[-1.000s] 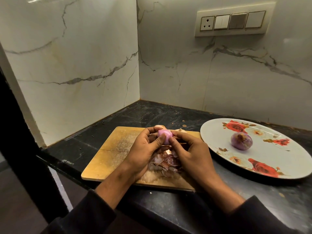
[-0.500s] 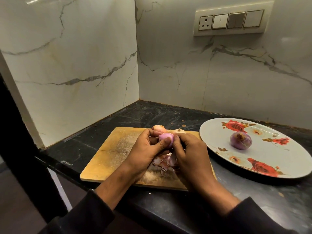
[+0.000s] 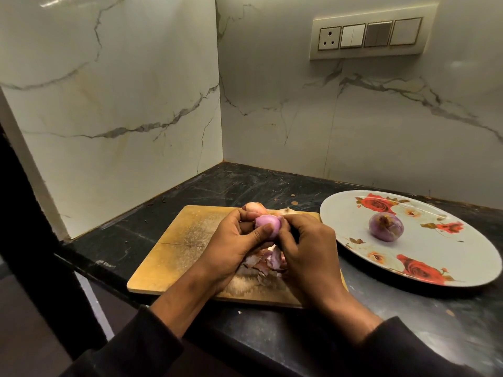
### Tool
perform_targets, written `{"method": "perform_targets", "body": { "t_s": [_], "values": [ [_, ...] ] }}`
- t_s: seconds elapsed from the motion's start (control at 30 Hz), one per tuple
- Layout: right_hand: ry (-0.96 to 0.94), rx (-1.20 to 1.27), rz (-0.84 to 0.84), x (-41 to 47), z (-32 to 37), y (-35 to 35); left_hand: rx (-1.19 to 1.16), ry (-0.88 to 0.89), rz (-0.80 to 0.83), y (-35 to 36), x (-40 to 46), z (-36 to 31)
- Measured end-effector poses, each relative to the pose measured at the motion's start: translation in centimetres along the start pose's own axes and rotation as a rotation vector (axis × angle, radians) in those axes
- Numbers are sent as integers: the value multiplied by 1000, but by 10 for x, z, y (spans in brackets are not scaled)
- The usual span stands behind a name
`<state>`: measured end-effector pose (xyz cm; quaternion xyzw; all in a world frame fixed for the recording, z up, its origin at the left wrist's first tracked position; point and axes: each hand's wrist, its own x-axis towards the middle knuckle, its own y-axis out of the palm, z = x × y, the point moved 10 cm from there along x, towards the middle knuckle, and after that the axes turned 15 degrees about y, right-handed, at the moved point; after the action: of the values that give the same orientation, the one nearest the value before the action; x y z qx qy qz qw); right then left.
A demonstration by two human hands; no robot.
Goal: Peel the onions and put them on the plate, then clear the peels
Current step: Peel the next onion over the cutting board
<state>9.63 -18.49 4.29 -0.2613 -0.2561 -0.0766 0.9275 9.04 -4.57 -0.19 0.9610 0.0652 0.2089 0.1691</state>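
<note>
Both hands meet above the wooden cutting board (image 3: 187, 240), which lies flat on the dark desk (image 3: 408, 317), and a small pink onion (image 3: 268, 225) sits pinched between them. The left hand (image 3: 234, 248) has its grip closed around the onion from the left, with the thumb pressed across the onion's near face and the curled fingers wrapped behind it. The right hand (image 3: 307, 254) closes its grip on the onion's right edge, its fingertips bunched tight against the skin there; whether they hold the bulb itself or only a flap of peel cannot be told. The onion is held clear of the board, above its middle, and shows smooth and pale purple on the side that faces the camera. Directly beneath the hands, on the board's near half, lies a loose heap of peels (image 3: 268, 263), pinkish and papery, partly hidden by the right hand. At the board's far edge, just behind the left hand's knuckles, two more unpeeled onions (image 3: 254, 206) show only their tops. To the right of the board, just beside it, stands a white plate (image 3: 435, 257) printed with red roses, and one peeled onion (image 3: 386, 227), darker purple, rests near the plate's middle, well apart from both hands. Dark sleeves cover both forearms towards the board's near side.
</note>
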Motion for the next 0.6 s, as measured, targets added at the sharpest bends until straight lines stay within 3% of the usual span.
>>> {"method": "perform_targets", "body": {
  "t_s": [0.33,0.6],
  "values": [
    [253,209,10,13,-36,-3,23,4,68,3,0,0],
    [201,265,134,7,-22,4,40,-1,69,0,2,2]
  ]
}}
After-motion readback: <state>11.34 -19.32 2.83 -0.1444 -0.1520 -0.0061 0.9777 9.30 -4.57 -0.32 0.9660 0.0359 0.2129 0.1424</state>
